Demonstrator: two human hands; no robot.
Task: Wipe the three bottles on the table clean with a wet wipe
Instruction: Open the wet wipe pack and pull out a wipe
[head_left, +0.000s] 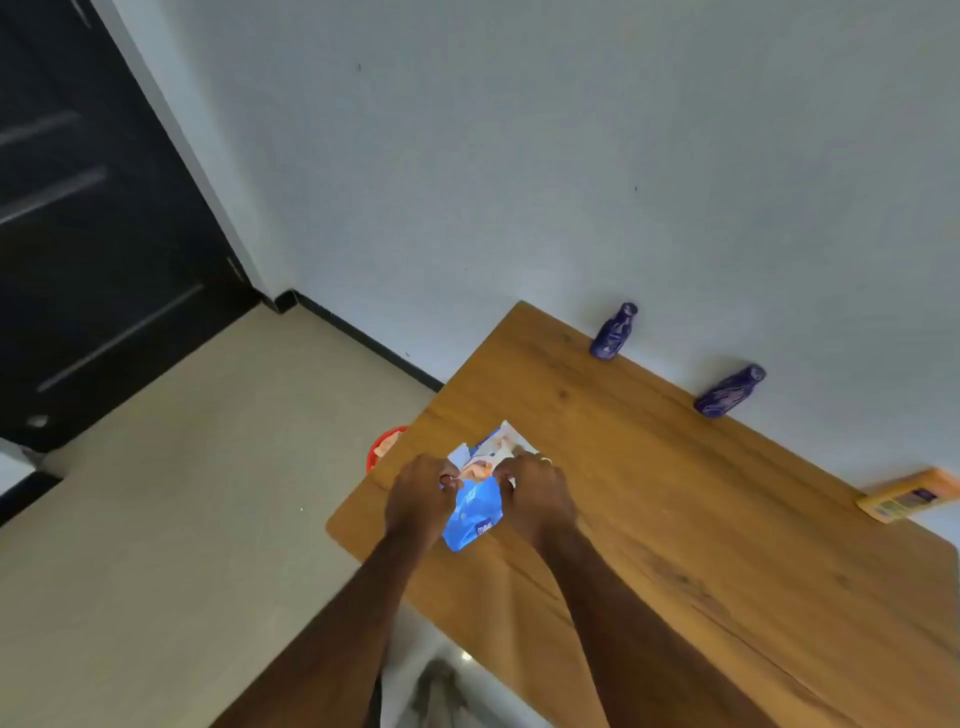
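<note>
The wet-wipe pack (475, 512) is pinched near the table (675, 519) corner by left hand (420, 499) and right hand (537, 496), the bottles (614, 332) stand well apart along its far edge, and several wipes could be dragged out if pulled hard.

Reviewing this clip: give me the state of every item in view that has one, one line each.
wet wipe pack: gripped by both hands over the table, top being pulled open
left hand: pinching the pack
right hand: pinching the pack
left purple bottle: upright by the wall, untouched
right purple bottle: upright by the wall, untouched
orange bottle: at the table's far edge, untouched
</note>
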